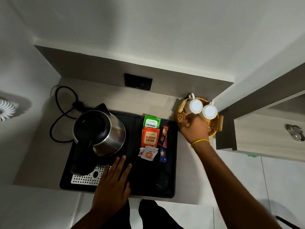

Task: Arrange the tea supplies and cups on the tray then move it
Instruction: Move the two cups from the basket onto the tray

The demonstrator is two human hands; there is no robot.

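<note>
A black tray (142, 184) lies on the counter. On it stand a steel kettle (102, 131), a green tea packet (151, 121), an orange tea packet (150, 138), white sugar sachets (148, 154), a red stick sachet (163, 136) and a blue stick sachet (163, 154). A perforated white plate (85, 178) sits at the tray's front left. Two white cups (193, 105) (209, 111) stand upside down in a wicker basket (212, 128) to the tray's right. My left hand (113, 184) rests flat on the tray, fingers apart. My right hand (194, 128) reaches into the basket just below the cups; its fingertips are hidden.
The kettle's black cord (61, 113) loops on the counter at the back left. A black wall socket (138, 82) sits behind the tray. A cabinet with a metal handle (295, 132) stands to the right. The counter's front edge runs just below the tray.
</note>
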